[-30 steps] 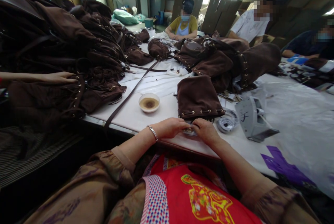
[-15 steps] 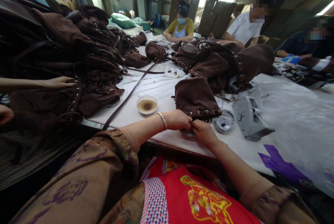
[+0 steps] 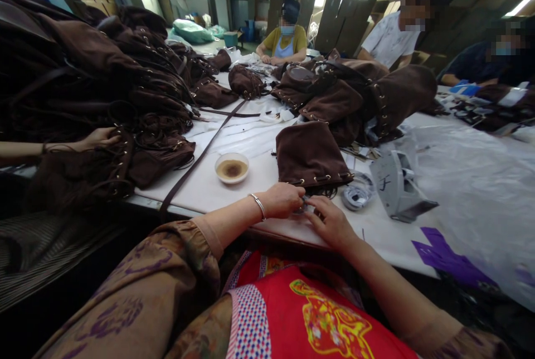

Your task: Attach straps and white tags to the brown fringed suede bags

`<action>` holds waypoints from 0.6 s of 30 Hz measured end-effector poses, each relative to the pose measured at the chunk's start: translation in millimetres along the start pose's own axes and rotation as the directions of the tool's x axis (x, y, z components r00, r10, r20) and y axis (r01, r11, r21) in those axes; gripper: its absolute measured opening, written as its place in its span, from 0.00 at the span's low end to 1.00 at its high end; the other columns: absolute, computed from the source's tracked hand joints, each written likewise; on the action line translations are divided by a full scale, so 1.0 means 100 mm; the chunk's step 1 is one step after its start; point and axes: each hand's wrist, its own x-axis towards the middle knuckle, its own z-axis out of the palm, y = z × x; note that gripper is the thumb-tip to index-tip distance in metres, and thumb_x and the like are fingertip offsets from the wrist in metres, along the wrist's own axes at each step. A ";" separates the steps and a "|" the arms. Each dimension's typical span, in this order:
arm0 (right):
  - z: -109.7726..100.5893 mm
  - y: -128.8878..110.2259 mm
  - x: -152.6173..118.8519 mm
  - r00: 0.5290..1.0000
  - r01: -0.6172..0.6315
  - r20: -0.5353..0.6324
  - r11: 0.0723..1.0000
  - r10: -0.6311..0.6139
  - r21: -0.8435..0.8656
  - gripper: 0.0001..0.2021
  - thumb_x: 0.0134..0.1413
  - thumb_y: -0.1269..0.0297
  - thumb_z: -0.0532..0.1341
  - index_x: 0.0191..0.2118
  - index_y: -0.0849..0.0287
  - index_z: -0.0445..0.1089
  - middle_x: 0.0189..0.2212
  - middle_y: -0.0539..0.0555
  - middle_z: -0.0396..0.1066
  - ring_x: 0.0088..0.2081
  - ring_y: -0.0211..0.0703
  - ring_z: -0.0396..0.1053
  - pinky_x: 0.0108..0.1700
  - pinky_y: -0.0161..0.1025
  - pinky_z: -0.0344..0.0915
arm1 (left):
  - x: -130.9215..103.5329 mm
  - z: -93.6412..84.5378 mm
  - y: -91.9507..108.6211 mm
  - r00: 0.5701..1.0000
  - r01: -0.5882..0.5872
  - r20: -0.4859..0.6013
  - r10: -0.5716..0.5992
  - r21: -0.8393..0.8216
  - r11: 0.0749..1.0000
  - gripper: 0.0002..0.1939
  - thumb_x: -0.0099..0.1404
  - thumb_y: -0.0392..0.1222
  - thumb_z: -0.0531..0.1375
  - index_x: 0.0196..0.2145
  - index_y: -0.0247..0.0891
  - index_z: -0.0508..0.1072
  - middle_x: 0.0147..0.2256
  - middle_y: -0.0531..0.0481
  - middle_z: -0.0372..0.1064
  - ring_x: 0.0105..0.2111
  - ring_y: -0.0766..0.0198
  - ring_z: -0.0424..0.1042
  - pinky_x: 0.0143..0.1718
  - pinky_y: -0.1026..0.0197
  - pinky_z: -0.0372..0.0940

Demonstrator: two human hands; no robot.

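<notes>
At the table's near edge, my left hand (image 3: 285, 200), below a silver bangle, is closed in a pinch on something I cannot make out. My right hand (image 3: 332, 222) is beside it, its thumb and forefinger parted and their tips close to the left fingers. A small, clear, shiny thing shows between the two hands, too small to name. Just beyond them a brown drawstring pouch (image 3: 309, 153) with gold eyelets lies on the white table (image 3: 200, 180). Neither hand clearly grips the pouch.
A bowl of brown liquid (image 3: 232, 168) stands left of the pouch. Right of it are a roll of clear material (image 3: 358, 194) and a grey dispenser (image 3: 399, 186). Brown bags (image 3: 92, 52) are piled at the left, where another person's hand (image 3: 100, 139) holds one. Several people sit beyond.
My right hand's fingers have parted slightly from my left fingers and moved a little lower. The other person's hand at the left has shifted on the brown bag. The view has shifted slightly.
</notes>
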 end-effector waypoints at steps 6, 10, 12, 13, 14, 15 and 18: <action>0.05 -0.13 0.01 0.998 0.056 -0.005 0.969 -0.059 -0.240 0.10 0.59 0.63 0.60 0.43 0.59 0.74 0.44 0.61 0.68 0.47 0.51 0.66 0.50 0.45 0.66 | 0.05 -0.04 0.08 0.994 0.107 0.026 -0.107 0.006 0.994 0.07 0.61 0.40 0.60 0.29 0.36 0.76 0.31 0.46 0.70 0.29 0.60 0.71 0.25 0.61 0.58; 0.05 -0.13 0.04 0.996 0.091 0.027 0.940 -0.087 -0.330 0.10 0.61 0.64 0.57 0.39 0.60 0.74 0.40 0.61 0.69 0.43 0.49 0.66 0.46 0.42 0.65 | 0.05 -0.09 0.12 0.992 0.120 0.024 -0.121 0.012 0.993 0.09 0.62 0.40 0.59 0.27 0.35 0.76 0.31 0.45 0.70 0.31 0.58 0.71 0.27 0.59 0.58; 0.05 -0.12 0.03 0.994 0.111 0.041 0.924 -0.103 -0.366 0.10 0.62 0.63 0.56 0.38 0.59 0.75 0.39 0.61 0.69 0.42 0.49 0.65 0.45 0.42 0.64 | 0.04 -0.11 0.14 0.994 0.110 -0.001 -0.110 0.029 0.994 0.09 0.63 0.38 0.59 0.27 0.35 0.76 0.31 0.43 0.70 0.34 0.56 0.70 0.30 0.58 0.59; 0.05 -0.11 0.02 0.993 0.117 0.047 0.917 -0.107 -0.382 0.11 0.63 0.63 0.56 0.38 0.59 0.75 0.38 0.60 0.69 0.42 0.48 0.65 0.45 0.42 0.63 | 0.03 -0.12 0.15 0.994 0.106 -0.019 -0.106 0.036 0.994 0.09 0.63 0.38 0.58 0.27 0.35 0.76 0.32 0.43 0.70 0.36 0.55 0.70 0.32 0.57 0.59; 0.06 -0.10 0.01 0.993 0.119 0.052 0.912 -0.107 -0.393 0.11 0.63 0.63 0.55 0.37 0.59 0.75 0.38 0.60 0.69 0.41 0.48 0.65 0.44 0.41 0.63 | 0.02 -0.12 0.17 0.994 0.108 -0.036 -0.106 0.042 0.993 0.09 0.63 0.37 0.58 0.27 0.35 0.76 0.32 0.42 0.71 0.37 0.55 0.69 0.33 0.56 0.60; 0.06 -0.10 0.01 0.993 0.119 0.054 0.909 -0.107 -0.399 0.11 0.63 0.62 0.55 0.37 0.58 0.75 0.37 0.60 0.69 0.41 0.48 0.65 0.44 0.41 0.63 | 0.02 -0.13 0.18 0.992 0.117 -0.045 -0.115 0.043 0.992 0.10 0.64 0.37 0.58 0.27 0.34 0.76 0.33 0.41 0.71 0.38 0.54 0.69 0.35 0.55 0.60; 0.06 -0.10 0.00 0.994 0.112 0.047 0.915 -0.102 -0.388 0.11 0.63 0.62 0.56 0.36 0.59 0.74 0.38 0.60 0.70 0.41 0.48 0.65 0.44 0.41 0.63 | 0.05 -0.15 0.22 0.978 0.207 -0.001 -0.207 0.021 0.978 0.10 0.65 0.37 0.58 0.29 0.34 0.77 0.32 0.40 0.72 0.39 0.52 0.70 0.37 0.55 0.62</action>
